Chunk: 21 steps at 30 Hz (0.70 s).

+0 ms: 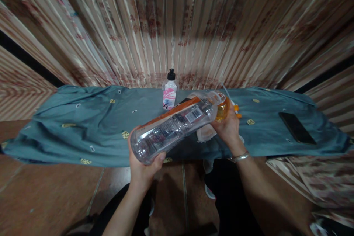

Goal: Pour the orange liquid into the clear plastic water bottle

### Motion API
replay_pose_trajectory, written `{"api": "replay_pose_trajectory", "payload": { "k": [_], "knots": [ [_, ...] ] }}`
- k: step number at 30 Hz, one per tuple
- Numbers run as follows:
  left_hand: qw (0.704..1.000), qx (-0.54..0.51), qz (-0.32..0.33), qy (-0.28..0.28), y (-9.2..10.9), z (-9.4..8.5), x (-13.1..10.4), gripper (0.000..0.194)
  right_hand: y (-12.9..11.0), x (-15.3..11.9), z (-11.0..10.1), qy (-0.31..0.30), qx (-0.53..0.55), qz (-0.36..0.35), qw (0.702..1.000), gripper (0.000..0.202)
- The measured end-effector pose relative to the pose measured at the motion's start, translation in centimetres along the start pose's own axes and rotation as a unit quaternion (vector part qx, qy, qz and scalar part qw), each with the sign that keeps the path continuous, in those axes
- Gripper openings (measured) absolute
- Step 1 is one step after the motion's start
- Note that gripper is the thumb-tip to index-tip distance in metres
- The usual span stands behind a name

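A large clear plastic bottle (pixel 171 129) with an orange-edged label and a barcode lies tilted in the air, its base at lower left and its neck at upper right. My left hand (pixel 143 166) is wrapped round the base end. At the neck end, my right hand (pixel 228 125) is closed round a smaller container of amber liquid (pixel 222 108), which touches the large bottle's mouth or lies just behind it. Behind the large bottle stands a small bottle (pixel 170 94) with a black cap and a pink and white label.
A green cloth with yellow patterns (pixel 96 118) covers the narrow table. A black phone (pixel 297 128) lies at the right. Small orange pieces (pixel 237 112) and a pale object (pixel 206 132) are near my right hand. A pleated curtain (pixel 177 25) hangs behind.
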<state>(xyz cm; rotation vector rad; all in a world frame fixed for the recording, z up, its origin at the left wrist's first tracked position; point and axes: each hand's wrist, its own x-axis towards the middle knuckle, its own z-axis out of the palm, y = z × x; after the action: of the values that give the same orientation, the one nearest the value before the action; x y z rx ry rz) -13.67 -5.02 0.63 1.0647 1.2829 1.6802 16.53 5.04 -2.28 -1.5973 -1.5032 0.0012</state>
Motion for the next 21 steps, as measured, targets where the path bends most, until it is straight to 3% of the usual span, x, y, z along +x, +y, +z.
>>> {"api": "replay_pose_trajectory", "payload": {
  "k": [7,21],
  "knots": [
    [1.000,-0.004,0.029,-0.002,-0.72,-0.33,0.45,0.100,-0.12,0.02,-0.04,-0.001,-0.011,0.016,1.000,0.094],
    [1.000,-0.012,0.012,-0.017,0.00,0.07,0.20,0.095,0.72,-0.21,0.46,0.024,-0.025,-0.004,0.999,0.101]
  ]
}}
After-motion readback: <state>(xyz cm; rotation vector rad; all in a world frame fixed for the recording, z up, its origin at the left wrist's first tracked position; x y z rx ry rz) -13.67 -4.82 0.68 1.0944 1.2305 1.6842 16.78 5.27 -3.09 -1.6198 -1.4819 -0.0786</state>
